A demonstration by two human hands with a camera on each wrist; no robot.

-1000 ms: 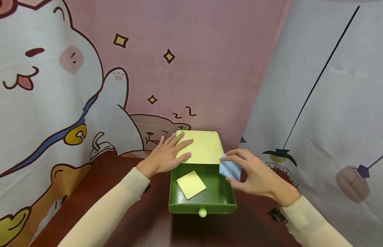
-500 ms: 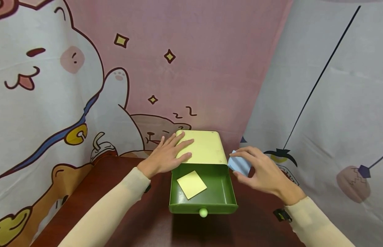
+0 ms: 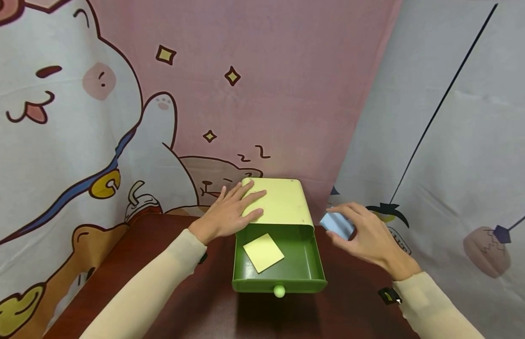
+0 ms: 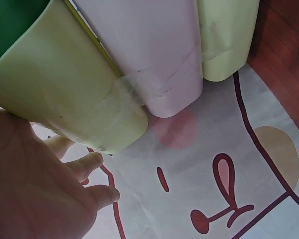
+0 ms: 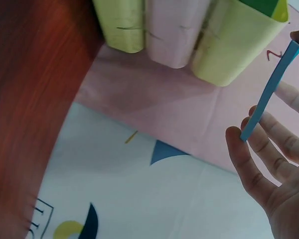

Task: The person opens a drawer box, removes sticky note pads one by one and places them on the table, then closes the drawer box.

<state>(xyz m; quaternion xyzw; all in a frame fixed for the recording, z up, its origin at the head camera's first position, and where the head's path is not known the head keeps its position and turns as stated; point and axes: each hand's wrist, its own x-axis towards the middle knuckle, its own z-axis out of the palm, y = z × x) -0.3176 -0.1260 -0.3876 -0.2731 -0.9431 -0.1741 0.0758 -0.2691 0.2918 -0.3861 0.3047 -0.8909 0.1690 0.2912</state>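
Observation:
A small drawer cabinet [image 3: 283, 202] with a pale yellow top stands on the table. Its green top drawer [image 3: 302, 263] is pulled out, and a yellow sticky note pad [image 3: 263, 253] lies flat inside, toward the left. My left hand [image 3: 226, 214] rests on the left part of the cabinet's top, fingers spread. To the right of the cabinet, my right hand [image 3: 366, 238] pinches a blue sticky note pad [image 3: 337, 226] between thumb and fingers, apart from the drawer. In the right wrist view the blue pad [image 5: 269, 94] is seen edge-on as a thin strip.
The cabinet has stacked tiers, with a pink tier [image 4: 154, 55] between yellowish ones. A round light green knob [image 3: 279, 291] sticks out from the drawer front. Below is a dark red-brown table [image 3: 194, 301]. A cartoon-printed cloth [image 3: 287, 94] hangs behind and at both sides.
My right hand has moved right with the blue sticky note pad, from over the drawer's right edge to beside the cabinet. My left hand and the yellow pad have stayed put.

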